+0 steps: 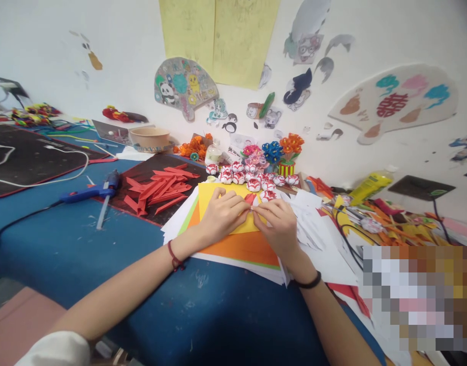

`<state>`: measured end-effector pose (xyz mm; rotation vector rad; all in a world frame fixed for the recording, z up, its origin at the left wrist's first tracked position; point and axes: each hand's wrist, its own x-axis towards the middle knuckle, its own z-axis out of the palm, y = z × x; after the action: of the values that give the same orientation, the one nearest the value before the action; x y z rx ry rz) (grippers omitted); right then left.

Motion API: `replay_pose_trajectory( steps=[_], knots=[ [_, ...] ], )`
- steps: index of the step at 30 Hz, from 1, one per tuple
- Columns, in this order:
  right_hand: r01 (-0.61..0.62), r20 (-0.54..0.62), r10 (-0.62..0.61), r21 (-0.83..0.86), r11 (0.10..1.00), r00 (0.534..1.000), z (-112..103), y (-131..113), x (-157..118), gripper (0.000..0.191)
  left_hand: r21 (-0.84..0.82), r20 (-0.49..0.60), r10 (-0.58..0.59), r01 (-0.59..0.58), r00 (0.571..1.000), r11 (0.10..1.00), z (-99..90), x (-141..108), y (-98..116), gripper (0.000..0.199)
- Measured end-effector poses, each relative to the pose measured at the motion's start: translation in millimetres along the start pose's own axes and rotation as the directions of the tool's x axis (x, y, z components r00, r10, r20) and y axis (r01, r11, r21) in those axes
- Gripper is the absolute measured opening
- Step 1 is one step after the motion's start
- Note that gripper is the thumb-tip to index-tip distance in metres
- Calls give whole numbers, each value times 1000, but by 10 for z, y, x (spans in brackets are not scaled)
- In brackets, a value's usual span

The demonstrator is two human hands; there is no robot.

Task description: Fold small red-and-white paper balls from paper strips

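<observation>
Between my two hands is a small folded piece of red paper with some white at its lower edge. My left hand pinches it from the left, fingers bent and closed. From the right, my right hand pinches it with thumb and fingertips. Both hands are over a stack of coloured paper, with a yellow sheet on top and an orange sheet below. Just beyond my fingertips stand several red and white folded paper flowers. The piece's exact shape is partly hidden by my fingers.
Left of the stack, red folded paper strips lie on a dark mat. A blue hot glue gun with its cord rests farther left. White paper sheets and a yellow bottle are on the right. A bowl stands behind.
</observation>
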<state>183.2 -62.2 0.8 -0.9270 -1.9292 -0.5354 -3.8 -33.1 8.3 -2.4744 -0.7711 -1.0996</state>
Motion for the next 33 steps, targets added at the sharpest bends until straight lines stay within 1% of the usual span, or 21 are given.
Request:
replay_pose_trajectory(
  steps=[4,9,12,16,21,24,27,30,33],
  knots=[
    [-81,37,80,41,996,996,8,-17,-16,10,8,20,57,-57,998,998,48,-59,-54,18],
    [-137,101,123,143,980,987,30,25,-52,10,22,47,90,-91,995,996,78,-83,-79,23],
    [-159,150,132,190,969,980,41,57,-74,10,5,76,106,-107,991,994,71,-76,-84,26],
    [-178,191,138,209,962,972,49,66,-96,12,-16,137,147,-147,980,989,66,-72,-98,22],
    [-139,256,90,181,974,962,56,44,-110,19,-34,185,223,-221,957,975,69,-70,-90,17],
    [-183,268,125,204,962,955,51,42,-109,20,-72,217,188,-176,958,982,52,-49,-72,17],
    [-266,291,195,231,936,937,43,52,-101,21,-143,248,111,-77,962,987,27,-20,-64,14],
    [-320,313,240,235,918,919,40,69,-90,18,-206,266,37,19,963,978,8,2,-75,16],
    [-331,281,263,233,914,923,45,94,-76,12,-197,254,-24,76,967,977,2,10,-92,19]
  ],
)
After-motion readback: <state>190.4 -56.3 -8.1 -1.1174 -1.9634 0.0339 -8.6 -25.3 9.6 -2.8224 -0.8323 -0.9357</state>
